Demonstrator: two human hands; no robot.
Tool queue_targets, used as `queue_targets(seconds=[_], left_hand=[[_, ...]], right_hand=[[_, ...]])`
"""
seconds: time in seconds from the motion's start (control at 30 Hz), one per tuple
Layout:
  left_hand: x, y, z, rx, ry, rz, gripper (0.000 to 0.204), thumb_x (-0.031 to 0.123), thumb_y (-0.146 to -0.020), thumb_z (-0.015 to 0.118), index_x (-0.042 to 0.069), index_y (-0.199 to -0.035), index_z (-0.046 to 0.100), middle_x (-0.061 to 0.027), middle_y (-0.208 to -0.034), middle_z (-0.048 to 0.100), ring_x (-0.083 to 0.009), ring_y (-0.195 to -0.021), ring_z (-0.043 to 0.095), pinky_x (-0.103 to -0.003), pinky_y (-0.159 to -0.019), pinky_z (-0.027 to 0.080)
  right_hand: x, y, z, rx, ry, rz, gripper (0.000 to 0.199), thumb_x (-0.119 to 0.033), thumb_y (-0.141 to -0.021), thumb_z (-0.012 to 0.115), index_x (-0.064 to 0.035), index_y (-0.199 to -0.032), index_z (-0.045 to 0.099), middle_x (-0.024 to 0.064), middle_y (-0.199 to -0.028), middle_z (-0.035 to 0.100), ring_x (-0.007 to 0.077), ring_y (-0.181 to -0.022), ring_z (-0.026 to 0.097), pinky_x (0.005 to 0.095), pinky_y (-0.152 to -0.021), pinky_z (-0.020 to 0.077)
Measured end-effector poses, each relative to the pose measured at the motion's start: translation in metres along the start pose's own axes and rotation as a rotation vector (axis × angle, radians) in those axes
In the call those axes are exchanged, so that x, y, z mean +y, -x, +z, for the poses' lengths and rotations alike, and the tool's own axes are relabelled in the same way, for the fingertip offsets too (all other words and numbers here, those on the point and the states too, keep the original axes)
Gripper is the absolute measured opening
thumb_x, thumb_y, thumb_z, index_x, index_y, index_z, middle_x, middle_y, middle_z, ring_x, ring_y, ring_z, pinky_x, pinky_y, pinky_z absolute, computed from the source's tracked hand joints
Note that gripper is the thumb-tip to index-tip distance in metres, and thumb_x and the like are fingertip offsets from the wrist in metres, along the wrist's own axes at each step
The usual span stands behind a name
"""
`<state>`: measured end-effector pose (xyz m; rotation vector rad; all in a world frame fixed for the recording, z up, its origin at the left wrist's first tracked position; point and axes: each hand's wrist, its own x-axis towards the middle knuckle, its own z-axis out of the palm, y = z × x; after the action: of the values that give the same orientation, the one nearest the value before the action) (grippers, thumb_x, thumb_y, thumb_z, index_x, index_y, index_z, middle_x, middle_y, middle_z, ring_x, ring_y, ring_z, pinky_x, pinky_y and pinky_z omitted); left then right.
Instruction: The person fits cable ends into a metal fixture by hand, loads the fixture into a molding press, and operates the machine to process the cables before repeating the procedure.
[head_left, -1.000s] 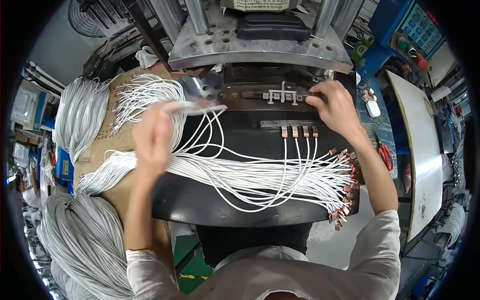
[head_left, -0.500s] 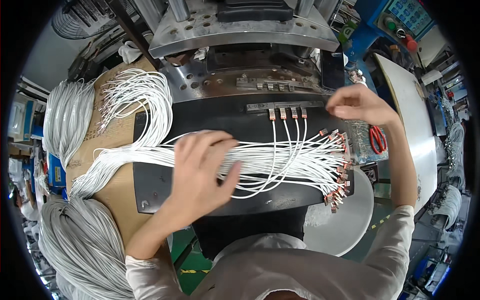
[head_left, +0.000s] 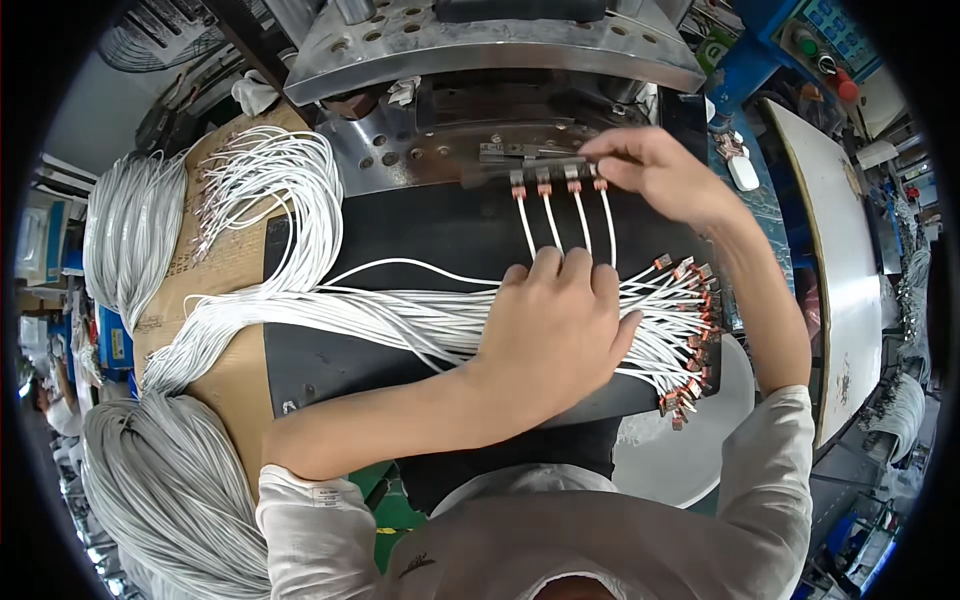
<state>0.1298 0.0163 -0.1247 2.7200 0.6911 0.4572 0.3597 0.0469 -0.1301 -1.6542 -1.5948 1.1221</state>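
Observation:
My right hand (head_left: 660, 178) pinches the right end of a dark metal bar fixture (head_left: 558, 172), which is raised above the black work surface. Several USB-type plugs with orange-red collars sit in a row along the bar. White cables (head_left: 583, 225) run from them toward me and pass under my left hand (head_left: 555, 320). The left hand's fingers are bent down over these cables, and its fingertips are partly hidden. Beneath that hand lies a thick bundle of white cables (head_left: 400, 325), its plug ends (head_left: 695, 350) fanned out at the right. A second metal bar (head_left: 505, 152) rests behind the raised one.
A press with a thick steel plate (head_left: 500, 62) stands at the back. Coiled grey cables (head_left: 165, 490) lie at the left beside brown cardboard (head_left: 225, 360). A white basin (head_left: 690, 460) is below the right edge, and a control panel (head_left: 825, 45) stands far right.
My right hand has moved left and taken hold of the bar, which has lifted away from me. My left hand has slid right, onto the cables attached to it.

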Motion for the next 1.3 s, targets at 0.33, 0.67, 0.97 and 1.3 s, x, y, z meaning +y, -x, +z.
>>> queue_targets(seconds=[0.33, 0.67, 0.97, 1.3], left_hand=[[-0.115, -0.09, 0.016, 0.341, -0.204, 0.026, 0.023, 0.022, -0.079, 0.068, 0.0, -0.071, 0.068, -0.0167, -0.066, 0.066, -0.0335, -0.065, 0.068, -0.044, -0.063, 0.056], [-0.123, -0.095, 0.013, 0.263, -0.126, -0.146, 0.029, 0.029, -0.083, 0.069, 0.001, -0.076, 0.069, -0.0184, -0.069, 0.068, -0.0362, -0.065, 0.069, -0.044, -0.063, 0.057], [-0.07, -0.014, -0.032, 0.513, -0.039, 0.033, 0.036, 0.032, -0.081, 0.079, 0.003, -0.099, 0.07, -0.0113, -0.093, 0.068, -0.0299, -0.084, 0.066, -0.037, -0.075, 0.055], [-0.029, 0.275, 0.058, -0.166, 1.555, -0.664, 0.056, 0.041, -0.099, 0.06, -0.003, -0.133, 0.051, -0.015, -0.137, 0.055, -0.0233, -0.117, 0.055, -0.04, -0.097, 0.047]], right_hand=[[0.037, -0.123, -0.055, 0.616, 1.207, -0.673, 0.026, -0.02, -0.09, 0.067, -0.0066, -0.112, 0.068, 0.0079, -0.104, 0.071, 0.0233, -0.096, 0.066, 0.0364, -0.085, 0.0512], [0.069, -0.143, -0.053, 0.685, 1.164, -0.597, 0.034, -0.031, -0.091, 0.069, -0.0092, -0.116, 0.067, 0.0072, -0.113, 0.069, 0.0266, -0.101, 0.064, 0.0386, -0.086, 0.0508], [-0.032, -0.024, 0.017, 0.262, 0.047, 0.057, 0.051, -0.031, -0.094, 0.071, -0.0039, -0.135, 0.056, 0.0076, -0.107, 0.065, 0.014, -0.093, 0.057, 0.03, -0.086, 0.0477], [0.087, 0.264, 0.184, -0.583, -0.887, 0.283, 0.054, -0.032, -0.096, 0.068, 0.0006, -0.134, 0.049, 0.0108, -0.121, 0.057, 0.0211, -0.103, 0.058, 0.035, -0.078, 0.0512]])
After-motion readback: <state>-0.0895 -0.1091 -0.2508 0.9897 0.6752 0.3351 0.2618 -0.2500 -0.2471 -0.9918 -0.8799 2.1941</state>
